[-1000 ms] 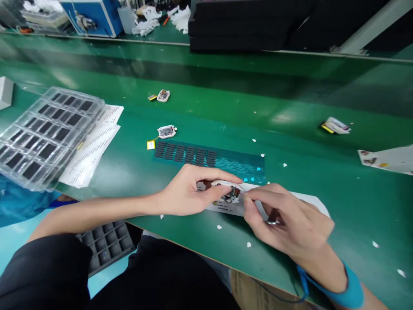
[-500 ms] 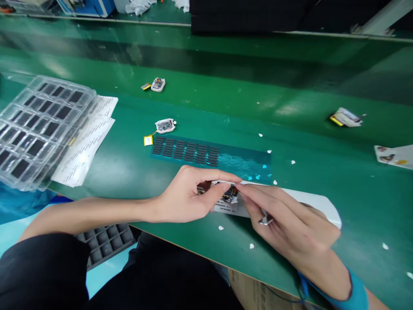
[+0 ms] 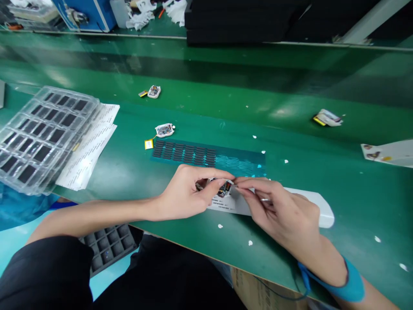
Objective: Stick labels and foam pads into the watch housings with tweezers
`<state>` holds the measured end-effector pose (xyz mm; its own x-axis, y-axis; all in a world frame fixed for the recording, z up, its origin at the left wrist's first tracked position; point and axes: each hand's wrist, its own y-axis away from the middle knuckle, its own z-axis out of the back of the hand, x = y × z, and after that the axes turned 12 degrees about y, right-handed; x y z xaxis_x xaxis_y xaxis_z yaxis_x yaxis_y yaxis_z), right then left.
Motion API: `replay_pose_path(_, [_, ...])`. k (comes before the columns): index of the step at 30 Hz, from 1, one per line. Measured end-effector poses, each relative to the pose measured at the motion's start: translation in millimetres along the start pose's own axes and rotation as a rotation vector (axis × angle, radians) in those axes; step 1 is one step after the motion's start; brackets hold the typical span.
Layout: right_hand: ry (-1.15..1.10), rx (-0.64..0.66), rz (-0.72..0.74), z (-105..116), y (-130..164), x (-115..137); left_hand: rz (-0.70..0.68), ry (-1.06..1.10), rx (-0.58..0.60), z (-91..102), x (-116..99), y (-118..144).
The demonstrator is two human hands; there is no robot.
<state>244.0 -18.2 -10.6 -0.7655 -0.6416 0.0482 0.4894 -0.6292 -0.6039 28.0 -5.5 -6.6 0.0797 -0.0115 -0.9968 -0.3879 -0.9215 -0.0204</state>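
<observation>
The small device (image 3: 224, 189) had a pale, rounded shell, dark circuitry and an orange-brown part exposed on top. Pinched by the left fingers (image 3: 211, 192), it sat over a white printed sheet (image 3: 237, 207). A shiny metal piece (image 3: 266, 199), mostly hidden, was tucked within the right fingers (image 3: 258, 184).

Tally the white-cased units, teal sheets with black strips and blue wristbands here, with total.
White-cased units: 4 (three on the green bench, one in the left hand)
Teal sheet with black strips: 1
Blue wristband: 1
Total: 6
</observation>
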Motion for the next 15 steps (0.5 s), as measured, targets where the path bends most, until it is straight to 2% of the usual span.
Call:
replay_pose_path(3, [-0.041, -0.004, -0.04, -2, -2, 3, 0.025, 0.013, 0.011, -2.6, 0, 2])
replay_pose_path(8, [-0.025, -0.073, -0.074, 3, 2, 4, 0.152, 0.217, 0.039, -7.5, -3, 5])
replay_pose_path(12, [-0.008, -0.024, -0.007, 9, 10, -1, 0.271, 0.424, 0.106, -5.7, -9, 3])
replay_pose_path(15, [-0.071, 0.034, 0.072, 12, 15, -7, 0.315, 0.456, 0.13, -3.1, -12, 2])
